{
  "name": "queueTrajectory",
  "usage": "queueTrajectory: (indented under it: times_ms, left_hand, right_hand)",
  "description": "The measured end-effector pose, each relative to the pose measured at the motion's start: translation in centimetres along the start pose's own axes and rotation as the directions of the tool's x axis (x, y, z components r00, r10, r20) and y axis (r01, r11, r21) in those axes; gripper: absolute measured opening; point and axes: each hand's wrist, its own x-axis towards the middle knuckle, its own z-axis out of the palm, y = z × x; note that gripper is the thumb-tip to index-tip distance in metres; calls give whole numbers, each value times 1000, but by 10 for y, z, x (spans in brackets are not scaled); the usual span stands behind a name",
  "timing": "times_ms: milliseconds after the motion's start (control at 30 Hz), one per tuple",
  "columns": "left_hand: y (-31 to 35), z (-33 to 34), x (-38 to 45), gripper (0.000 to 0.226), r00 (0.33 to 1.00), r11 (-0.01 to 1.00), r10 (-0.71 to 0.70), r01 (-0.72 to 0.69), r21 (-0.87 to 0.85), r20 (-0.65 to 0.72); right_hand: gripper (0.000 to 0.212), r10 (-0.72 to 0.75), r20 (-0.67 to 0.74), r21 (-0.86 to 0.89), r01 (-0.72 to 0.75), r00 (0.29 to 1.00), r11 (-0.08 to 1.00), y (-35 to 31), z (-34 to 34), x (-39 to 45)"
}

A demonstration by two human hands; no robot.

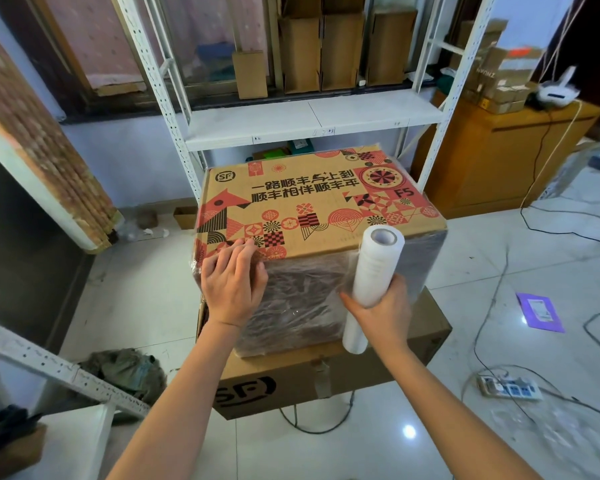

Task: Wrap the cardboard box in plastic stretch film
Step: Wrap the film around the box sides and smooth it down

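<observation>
My left hand (234, 282) lies flat with straight fingers on the near top edge of the printed cardboard box (312, 206), centre of the frame, pressing the stretch film (298, 299) that already covers the box's near side. My right hand (378, 310) is curled round the white film roll (373, 275), held nearly upright just right of centre against that side. The box sits on a larger, flatter carton (326, 372) on the tiled floor (499, 306). White shelving (302, 116) stands behind, at upper centre.
</observation>
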Motion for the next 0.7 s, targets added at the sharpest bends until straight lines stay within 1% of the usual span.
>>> queueTrajectory:
  times_ms: [67,167,233,300,367,400,500,567,633,700]
  left_hand:
    - [8,0,1,31,993,993,-114,114,5,35]
    - [19,5,4,32,985,983,-169,165,85,38]
    - [21,9,7,32,983,976,-181,177,129,13]
    - [20,10,8,33,987,974,-159,159,161,-13]
    - [14,10,6,33,992,974,-117,123,191,-42]
    - [13,10,5,34,993,974,-103,112,197,-53]
    - [11,11,4,34,994,973,-82,97,209,-79]
    - [12,11,3,34,993,974,-75,92,207,-87]
    - [12,10,2,34,993,975,-72,89,202,-92]
    - [14,10,3,34,993,977,-76,93,194,-91]
  right_hand:
    - [79,6,-1,-1,-6,1000,1000,1,3,-3]
    - [78,15,65,4,-15,998,1000,6,1,-5]
    - [74,-11,163,11,9,987,1000,11,-5,-4]
    - [69,-52,270,65,35,961,997,17,-16,-2]
    - [71,-66,349,114,28,935,993,23,-26,-4]
    - [73,-65,367,118,23,928,993,26,-30,-6]
    - [77,-57,345,131,12,937,991,31,-36,-10]
    - [74,-29,298,123,-9,954,992,33,-41,-5]
    - [69,-1,229,48,-10,973,999,35,-47,5]
    - [69,19,168,-37,-13,986,999,36,-51,15]
